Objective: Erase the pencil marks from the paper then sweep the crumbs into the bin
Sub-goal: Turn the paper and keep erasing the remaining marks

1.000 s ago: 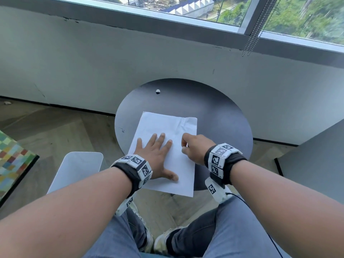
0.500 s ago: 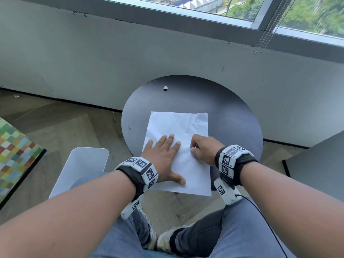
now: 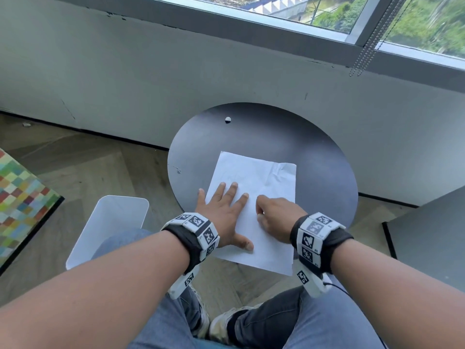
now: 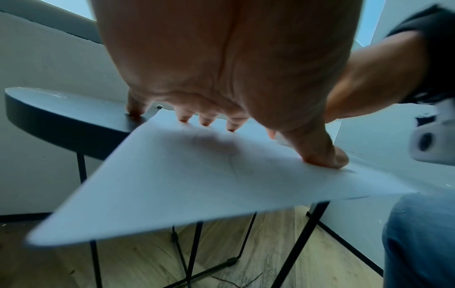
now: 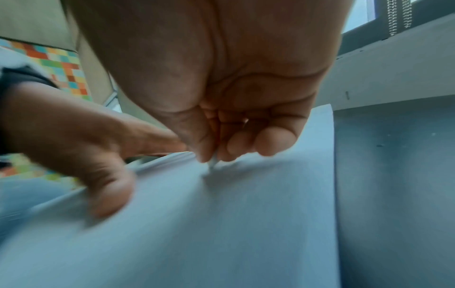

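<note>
A white sheet of paper (image 3: pixel 271 177) lies on a round black table (image 3: pixel 314 147), its near end hanging over the table's edge. Faint pencil marks (image 3: pixel 234 177) show near its far left. My left hand (image 3: pixel 224 212) presses flat on the sheet's left side with fingers spread; the little finger rests on the table. My right hand (image 3: pixel 276 215) is curled just right of it. In the right wrist view its thumb and fingers pinch a small white eraser (image 5: pixel 213 162), tip down on the paper (image 5: pixel 221 224). A white bin (image 3: pixel 113 222) stands on the floor, left of the table.
A small white bit (image 3: pixel 228 119) lies at the table's far edge. A grey wall and window sill run behind. A grey surface (image 3: pixel 427 235) sits at the right, a chequered coloured panel (image 3: pixel 22 195) at the left. My knees are below the table's near edge.
The head view has shifted. My right hand has moved a little closer to the left hand's fingers on the paper. The left hand stays flat on the sheet.
</note>
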`<state>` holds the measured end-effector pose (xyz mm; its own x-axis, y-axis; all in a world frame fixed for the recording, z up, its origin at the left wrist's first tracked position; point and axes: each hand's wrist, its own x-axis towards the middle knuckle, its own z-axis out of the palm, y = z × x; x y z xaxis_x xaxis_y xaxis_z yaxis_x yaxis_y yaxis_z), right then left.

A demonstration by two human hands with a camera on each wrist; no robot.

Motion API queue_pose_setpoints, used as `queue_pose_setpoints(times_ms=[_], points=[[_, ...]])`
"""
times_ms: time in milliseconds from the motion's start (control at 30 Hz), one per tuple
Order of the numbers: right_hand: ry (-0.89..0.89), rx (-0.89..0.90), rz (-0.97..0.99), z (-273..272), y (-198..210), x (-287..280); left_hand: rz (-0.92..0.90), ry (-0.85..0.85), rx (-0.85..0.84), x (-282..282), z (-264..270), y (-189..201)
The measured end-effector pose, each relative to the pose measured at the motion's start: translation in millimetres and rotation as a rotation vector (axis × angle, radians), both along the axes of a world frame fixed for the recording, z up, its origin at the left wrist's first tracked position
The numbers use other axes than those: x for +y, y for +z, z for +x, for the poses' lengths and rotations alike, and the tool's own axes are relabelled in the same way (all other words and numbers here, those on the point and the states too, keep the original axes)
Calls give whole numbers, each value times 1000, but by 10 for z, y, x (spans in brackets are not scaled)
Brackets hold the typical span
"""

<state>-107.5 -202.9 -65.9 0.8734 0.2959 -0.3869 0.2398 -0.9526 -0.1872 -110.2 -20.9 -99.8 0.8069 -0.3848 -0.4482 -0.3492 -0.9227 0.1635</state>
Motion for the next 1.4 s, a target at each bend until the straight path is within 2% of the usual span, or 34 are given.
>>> queue_pose_setpoints(times_ms=[167, 400, 533, 600, 767, 867, 1000, 1100, 1267, 1400], points=[[-74, -31, -14, 340, 35, 22, 0, 15, 7, -1, 6, 3], [158, -11, 99, -115, 29, -155, 25, -3, 3, -24, 32, 15], [213, 34, 62, -141, 34, -204, 66, -41, 2, -74, 105, 48], [163, -1, 58, -35, 8, -127, 83, -54, 11, -101, 156, 77], [-91, -69, 127, 270, -50, 51, 90, -19, 37, -104, 203, 106], [-57, -30, 133, 199, -51, -1, 100, -18, 31, -102, 207, 88], [126, 68, 90, -97, -7, -182, 99, -16, 42, -102, 217, 67], [178, 81, 41, -121, 36, -176, 104, -19, 46, -107, 212, 74], [26, 32, 119, 136, 8, 29, 96, -10, 39, -107, 203, 80], [-74, 19, 120, 207, 16, -67, 99, 9, 59, -106, 205, 93]])
